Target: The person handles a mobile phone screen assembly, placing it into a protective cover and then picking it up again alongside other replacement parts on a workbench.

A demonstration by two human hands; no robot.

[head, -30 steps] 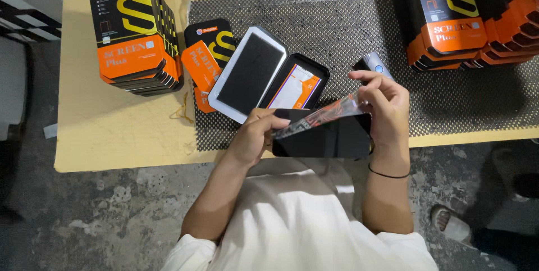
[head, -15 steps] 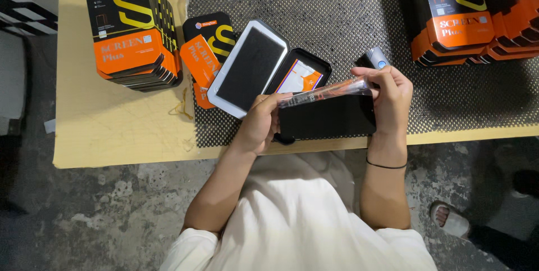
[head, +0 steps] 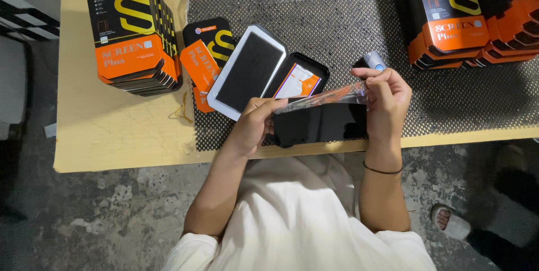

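Both my hands hold a clear plastic sleeve (head: 323, 99) stretched level between them. My left hand (head: 252, 125) pinches its left end and my right hand (head: 384, 102) grips its right end. Just below the sleeve a flat black panel (head: 320, 125) lies at the table's near edge, partly covered by my fingers. Beyond my left hand rest an open white-rimmed tray with black foam (head: 247, 71) and a black case with an orange and white card inside (head: 297, 77).
A black mesh mat (head: 337, 24) covers the wooden table (head: 112, 130). Stacks of black and orange boxes stand at the left (head: 132, 29) and right (head: 471, 12). One flat orange and black box (head: 205, 55) lies by the tray. A small grey-blue cylinder (head: 375, 60) sits behind my right hand.
The sleeve went from tilted to level, raised between both hands over the black panel. My left hand moved up to its left end.
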